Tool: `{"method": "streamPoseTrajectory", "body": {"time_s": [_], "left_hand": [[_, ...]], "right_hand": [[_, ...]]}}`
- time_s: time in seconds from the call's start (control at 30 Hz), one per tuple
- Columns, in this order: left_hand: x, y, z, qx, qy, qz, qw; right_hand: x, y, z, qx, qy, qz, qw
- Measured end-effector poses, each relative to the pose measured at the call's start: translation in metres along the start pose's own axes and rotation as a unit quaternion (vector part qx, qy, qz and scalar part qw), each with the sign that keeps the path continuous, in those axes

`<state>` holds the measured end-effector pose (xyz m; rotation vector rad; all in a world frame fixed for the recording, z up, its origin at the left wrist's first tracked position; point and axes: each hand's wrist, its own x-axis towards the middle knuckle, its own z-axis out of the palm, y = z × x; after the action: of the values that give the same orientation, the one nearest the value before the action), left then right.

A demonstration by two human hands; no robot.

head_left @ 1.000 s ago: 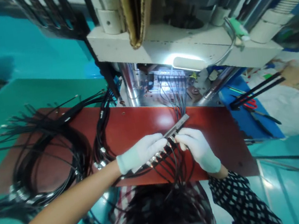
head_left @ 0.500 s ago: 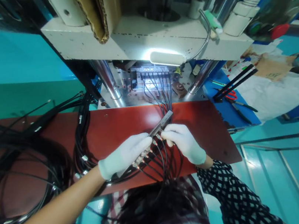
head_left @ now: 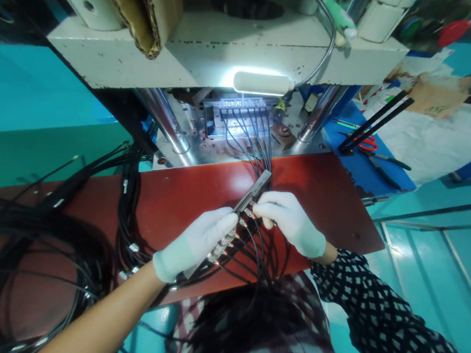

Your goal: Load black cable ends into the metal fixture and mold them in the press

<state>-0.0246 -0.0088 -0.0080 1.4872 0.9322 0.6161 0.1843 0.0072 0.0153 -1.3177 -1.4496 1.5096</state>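
Observation:
My left hand (head_left: 200, 238), in a white glove, is closed around a long grey metal bar (head_left: 260, 186) held at a slant above the red-brown board. Along the bar's near side sits a row of small silver cable connectors (head_left: 228, 241), with black cables (head_left: 254, 251) trailing from them toward my lap. My right hand (head_left: 289, 218), also gloved, pinches a cable end at the upper part of this row; the fingertips hide most of that end. Behind the bar, several thin black cables (head_left: 261, 137) run into a lit metal mould (head_left: 214, 126) in the press.
Large bundles of black cable (head_left: 52, 251) lie on the left of the red-brown board (head_left: 321, 187). A press frame (head_left: 200, 58) with a lamp (head_left: 263, 82) and steel posts (head_left: 169, 121) stands ahead. Pliers (head_left: 380, 172) rest on a blue surface at right, near white wrapping (head_left: 425, 142).
The view has shifted slightly. Both hands stay at the bar, and the right fingers have moved only a little at the cable end.

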Motion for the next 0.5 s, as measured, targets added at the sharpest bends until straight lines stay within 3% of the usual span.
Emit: {"method": "streamPoseTrajectory", "body": {"time_s": [0.4,0.5], "left_hand": [[0.0025,0.0056,-0.002,0.1,0.012,-0.043,0.994],[0.0029,0.0035,-0.0041,0.076,-0.007,-0.029,0.997]], "right_hand": [[0.003,0.0081,0.0006,0.001,-0.006,-0.008,1.0],[0.0026,0.0072,0.0003,-0.004,-0.006,-0.007,1.0]]}}
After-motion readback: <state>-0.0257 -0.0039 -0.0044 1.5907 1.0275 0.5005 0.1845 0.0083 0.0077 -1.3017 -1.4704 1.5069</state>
